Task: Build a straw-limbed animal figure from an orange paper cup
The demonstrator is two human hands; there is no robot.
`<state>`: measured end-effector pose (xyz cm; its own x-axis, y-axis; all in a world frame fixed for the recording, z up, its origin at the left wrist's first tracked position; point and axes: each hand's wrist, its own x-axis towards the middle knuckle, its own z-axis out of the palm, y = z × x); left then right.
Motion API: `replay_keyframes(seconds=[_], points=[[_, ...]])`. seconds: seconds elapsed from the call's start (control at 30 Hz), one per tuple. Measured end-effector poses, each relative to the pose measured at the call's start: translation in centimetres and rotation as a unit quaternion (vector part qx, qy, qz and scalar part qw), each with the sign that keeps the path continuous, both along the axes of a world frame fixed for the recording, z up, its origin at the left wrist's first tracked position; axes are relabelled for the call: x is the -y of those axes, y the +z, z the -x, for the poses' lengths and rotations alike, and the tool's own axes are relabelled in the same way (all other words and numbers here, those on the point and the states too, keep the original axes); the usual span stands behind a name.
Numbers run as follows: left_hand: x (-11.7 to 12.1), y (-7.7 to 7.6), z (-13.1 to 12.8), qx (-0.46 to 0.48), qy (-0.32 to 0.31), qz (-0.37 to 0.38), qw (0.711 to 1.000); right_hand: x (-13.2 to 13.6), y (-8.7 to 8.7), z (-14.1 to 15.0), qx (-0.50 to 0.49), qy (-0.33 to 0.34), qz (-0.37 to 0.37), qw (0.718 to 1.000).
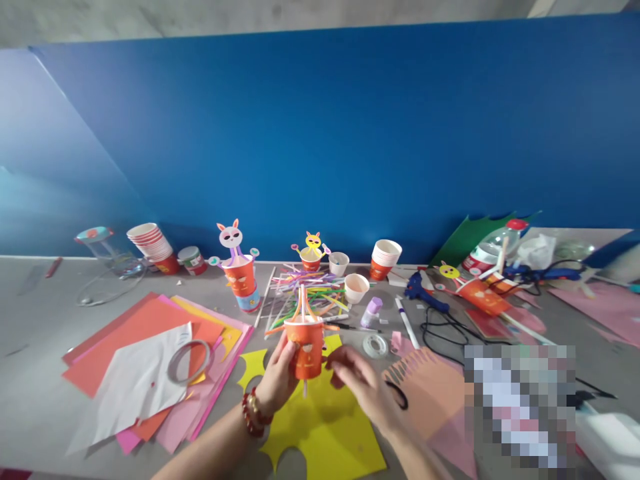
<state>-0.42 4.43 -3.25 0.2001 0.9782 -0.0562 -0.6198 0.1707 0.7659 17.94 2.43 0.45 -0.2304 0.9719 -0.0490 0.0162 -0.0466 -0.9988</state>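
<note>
My left hand [278,379] is wrapped round an orange paper cup [307,353], held upright above the yellow sheet. Pale orange strips rise from the cup's mouth and meet at a point, others stick out sideways at the rim, and a thin pale stick [305,389] pokes out below. Close to the cup's right side is my right hand [356,372], its fingers loosely bent with nothing visible in them. Under the hands lies a cut yellow foam sheet [345,433]. A black loop handle [399,395] shows beside my right wrist on an orange sheet [425,393].
Behind the cup lie loose coloured strips [320,293], with finished animal-faced cups [240,283] nearby. Coloured sheets [145,353] and a tape roll [189,362] lie left. To the right are a blue glue gun [425,291], black cable, bottle [495,247] and white tape roll [375,345].
</note>
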Motion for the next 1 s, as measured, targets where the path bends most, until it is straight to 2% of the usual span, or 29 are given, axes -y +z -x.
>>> replay_keyframes(seconds=[0.1,0.2,0.27,0.47,0.6,0.7,0.8,0.9,0.97,1.0], points=[[0.1,-0.1,0.1,-0.046,0.012,0.007,0.999,1.8,-1.3,1.8,0.041,0.067,0.003,0.997],[0.2,-0.3,0.2,-0.105,0.026,-0.008,0.994,2.3,-2.4,3.3,0.103,0.051,-0.028,0.993],[0.2,-0.4,0.3,-0.112,0.030,-0.019,0.993,2.1,-2.8,3.8,0.139,0.039,-0.039,0.989],[0.1,-0.6,0.7,-0.040,-0.009,-0.046,0.998,1.6,-2.5,3.5,0.191,0.025,-0.076,0.978],[0.4,-0.5,0.9,-0.076,-0.017,-0.083,0.993,1.7,-2.1,3.3,0.196,0.038,-0.084,0.976],[0.5,1.3,1.2,-0.131,-0.015,-0.089,0.987,1.7,-2.0,2.9,0.200,0.046,-0.078,0.976],[0.4,4.9,2.6,-0.204,-0.005,-0.076,0.976,1.5,-2.1,2.3,0.235,0.027,-0.071,0.969],[0.3,8.5,5.6,-0.279,0.029,-0.065,0.958,1.3,-2.3,1.7,0.259,0.005,-0.088,0.962],[0.1,9.6,8.4,-0.293,0.062,-0.067,0.952,1.2,-2.7,1.4,0.254,-0.010,-0.112,0.961],[0.0,9.8,9.8,-0.315,0.065,-0.063,0.945,1.2,-2.9,1.2,0.247,-0.020,-0.124,0.961]])
